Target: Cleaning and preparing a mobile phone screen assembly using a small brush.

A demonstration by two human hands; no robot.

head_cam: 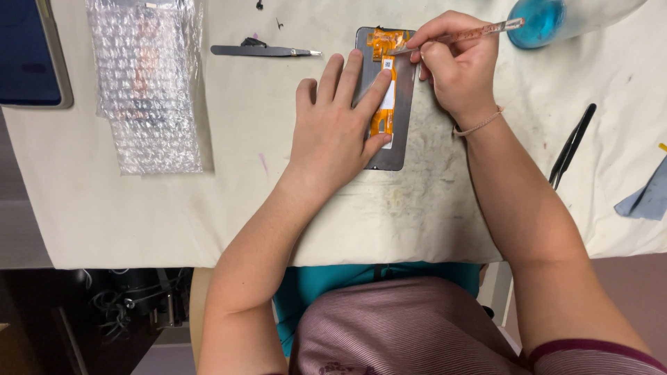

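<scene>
Striped maroon shirt (403, 326) at six o'clock; left hand (333, 132) spreads flat, pinning the dark rectangular phone screen panel (399, 132) at twelve o'clock, while right hand (455, 66) pinches a slim clear-handled tool (472, 32) onto its orange flex cable (384, 43).

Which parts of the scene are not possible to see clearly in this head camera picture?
- Grey panel: its left part is hidden under the left hand.
- Tool tip: too small to tell whether it touches the orange cable.
- Blue bottle: cut off by the top edge.
- Dark device: cut off by the left edge.
- Bubble wrap: its contents are blurred.
</scene>
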